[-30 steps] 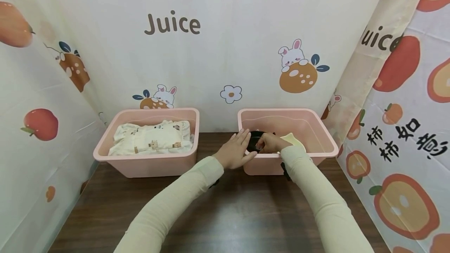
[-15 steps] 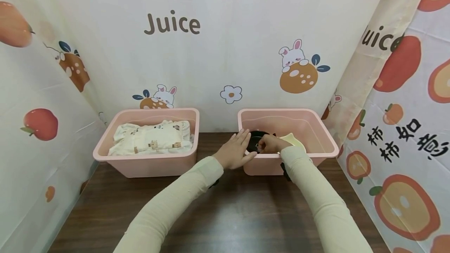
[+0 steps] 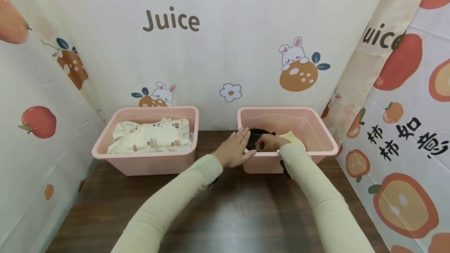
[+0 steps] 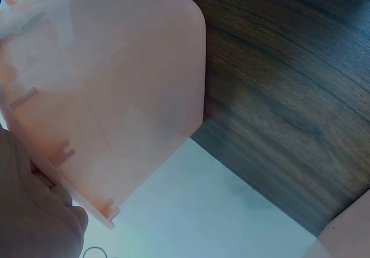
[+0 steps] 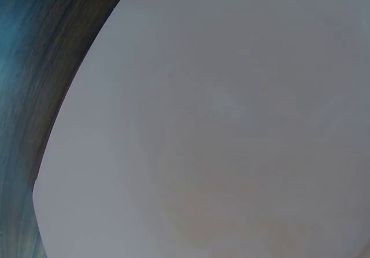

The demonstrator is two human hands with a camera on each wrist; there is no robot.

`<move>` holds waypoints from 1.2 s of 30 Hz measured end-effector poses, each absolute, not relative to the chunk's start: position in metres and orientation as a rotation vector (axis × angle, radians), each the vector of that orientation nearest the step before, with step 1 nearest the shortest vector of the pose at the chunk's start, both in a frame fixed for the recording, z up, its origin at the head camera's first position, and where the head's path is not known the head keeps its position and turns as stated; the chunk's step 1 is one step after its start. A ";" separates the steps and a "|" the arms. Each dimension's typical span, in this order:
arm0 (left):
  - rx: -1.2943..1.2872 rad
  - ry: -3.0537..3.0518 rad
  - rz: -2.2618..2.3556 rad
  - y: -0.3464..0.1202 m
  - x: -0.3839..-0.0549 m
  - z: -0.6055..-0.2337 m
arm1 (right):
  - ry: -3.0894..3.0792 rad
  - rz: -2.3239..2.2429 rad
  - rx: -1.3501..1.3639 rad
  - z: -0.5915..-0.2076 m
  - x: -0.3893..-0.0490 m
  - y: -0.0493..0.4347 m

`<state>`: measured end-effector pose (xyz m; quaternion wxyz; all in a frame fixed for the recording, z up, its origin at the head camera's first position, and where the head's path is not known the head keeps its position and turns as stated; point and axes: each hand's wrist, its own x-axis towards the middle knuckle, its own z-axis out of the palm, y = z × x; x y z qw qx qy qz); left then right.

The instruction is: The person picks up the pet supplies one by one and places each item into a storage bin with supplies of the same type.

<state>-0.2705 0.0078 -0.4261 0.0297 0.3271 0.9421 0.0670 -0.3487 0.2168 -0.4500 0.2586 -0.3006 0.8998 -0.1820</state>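
Observation:
My left hand (image 3: pixel 233 150) rests on the left rim of the right pink bin (image 3: pixel 286 164), its fingers straight in the head view. From the left wrist, the same hand (image 4: pixel 37 203) shows at the rim, with the bin wall (image 4: pixel 139 84) beyond it. Inside that bin my right hand (image 3: pixel 270 143) reaches down with curled fingers at a black round-edged thing (image 3: pixel 254 139) with a small gold mark. Its fingertips are hidden, and I cannot tell whether they grip anything. A cream-yellow thing (image 3: pixel 295 139) lies beside the right wrist. Only pale bin wall (image 5: pixel 219 107) fills most of the right wrist view.
Another pink bin (image 3: pixel 144 164) stands at left, holding a cream cloth bundle (image 3: pixel 154 136) with small bear prints. Both bins are on a dark wooden table (image 3: pixel 225 214). Printed curtains (image 3: pixel 218 50) enclose the back and sides.
The head view has shifted very slightly. My left hand stays on the rim; my right hand's fingers have moved only a little at the black thing.

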 end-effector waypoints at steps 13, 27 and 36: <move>1.018 2.905 0.219 0.009 -0.270 -0.424 | 2.502 -0.471 -0.750 -0.450 -0.348 0.220; 1.026 2.918 0.236 0.008 -0.269 -0.425 | 2.574 -0.504 -0.657 -0.454 -0.348 0.224; 1.020 2.917 0.241 0.008 -0.269 -0.425 | 2.537 -0.570 -0.618 -0.452 -0.345 0.224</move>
